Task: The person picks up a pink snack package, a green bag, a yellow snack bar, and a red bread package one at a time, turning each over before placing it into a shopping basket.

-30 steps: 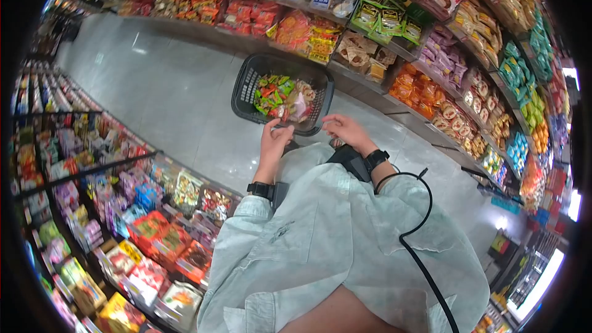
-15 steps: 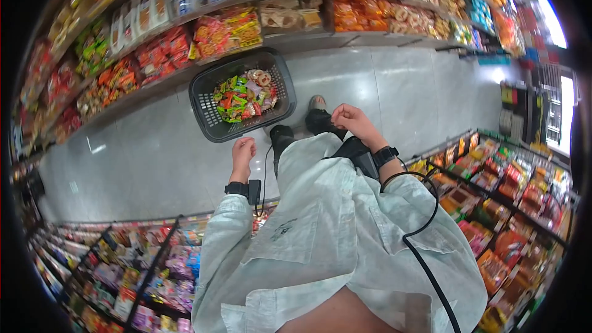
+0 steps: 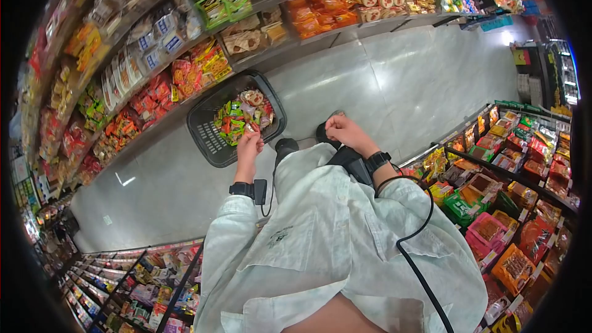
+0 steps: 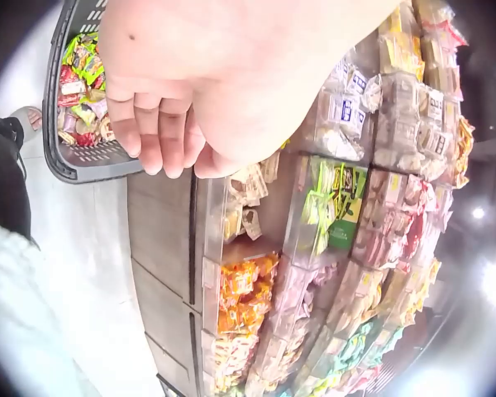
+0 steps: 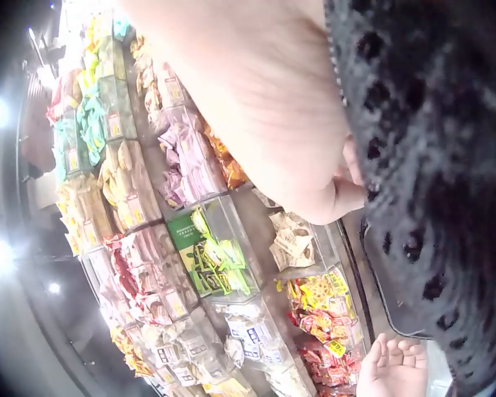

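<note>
A dark grey plastic shopping basket (image 3: 206, 139) stands on the floor and holds several small wrapped snacks (image 3: 243, 114) in green, red and pale packets. My left hand (image 3: 249, 153) hovers over its near rim, overlapping the basket in the head view. Loosely curled, the fingers of that left hand (image 4: 219, 91) hold nothing in the left wrist view. To the right of the basket, my right hand (image 3: 346, 131) hangs above my feet with loosely bent fingers and nothing visible in it. Dark patterned fabric (image 5: 422, 190) hides most of the right fingers in the right wrist view.
Shelves of bagged snacks (image 3: 327, 12) run along the far side, close behind the basket. Another display (image 3: 487, 222) of packets stands at my right, and more shelving (image 3: 142, 290) lies at the lower left. Grey tiled floor (image 3: 394, 80) stretches between. A black cable (image 3: 404, 250) crosses my shirt.
The view has turned, and the basket sits further left than a second ago. My left hand moved away from the rim, then back over it; the right hand came away from the basket.
</note>
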Demonstrator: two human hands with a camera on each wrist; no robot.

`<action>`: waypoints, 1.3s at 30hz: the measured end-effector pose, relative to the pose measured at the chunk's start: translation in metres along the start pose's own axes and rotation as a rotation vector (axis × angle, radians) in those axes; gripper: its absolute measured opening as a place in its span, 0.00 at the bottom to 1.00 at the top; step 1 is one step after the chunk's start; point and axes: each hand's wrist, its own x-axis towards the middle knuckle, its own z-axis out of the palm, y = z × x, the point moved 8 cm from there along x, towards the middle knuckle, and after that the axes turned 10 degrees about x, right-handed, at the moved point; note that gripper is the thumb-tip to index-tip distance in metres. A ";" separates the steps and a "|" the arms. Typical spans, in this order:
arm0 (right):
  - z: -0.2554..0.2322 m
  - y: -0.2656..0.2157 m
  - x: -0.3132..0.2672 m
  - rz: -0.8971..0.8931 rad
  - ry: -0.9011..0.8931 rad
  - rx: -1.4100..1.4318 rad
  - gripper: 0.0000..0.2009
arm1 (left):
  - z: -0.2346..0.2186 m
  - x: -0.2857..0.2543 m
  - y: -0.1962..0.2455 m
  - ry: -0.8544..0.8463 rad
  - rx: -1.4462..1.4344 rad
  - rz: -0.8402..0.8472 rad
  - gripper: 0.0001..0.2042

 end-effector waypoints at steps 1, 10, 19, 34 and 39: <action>-0.007 -0.004 -0.001 0.013 -0.012 -0.050 0.04 | 0.015 -0.003 0.001 -0.006 0.023 -0.003 0.08; -0.106 -0.047 0.019 -0.083 -0.049 0.014 0.03 | 0.174 -0.009 0.050 -0.168 0.258 0.024 0.10; -0.198 -0.072 0.006 -0.098 0.142 0.275 0.03 | 0.261 0.028 0.138 -0.219 0.433 0.104 0.10; -0.355 -0.151 0.031 -0.199 0.670 0.614 0.03 | 0.470 0.227 0.428 -0.286 0.461 0.522 0.11; -0.364 -0.168 0.048 -0.130 0.789 0.663 0.03 | 0.462 0.328 0.457 0.048 0.114 0.246 0.25</action>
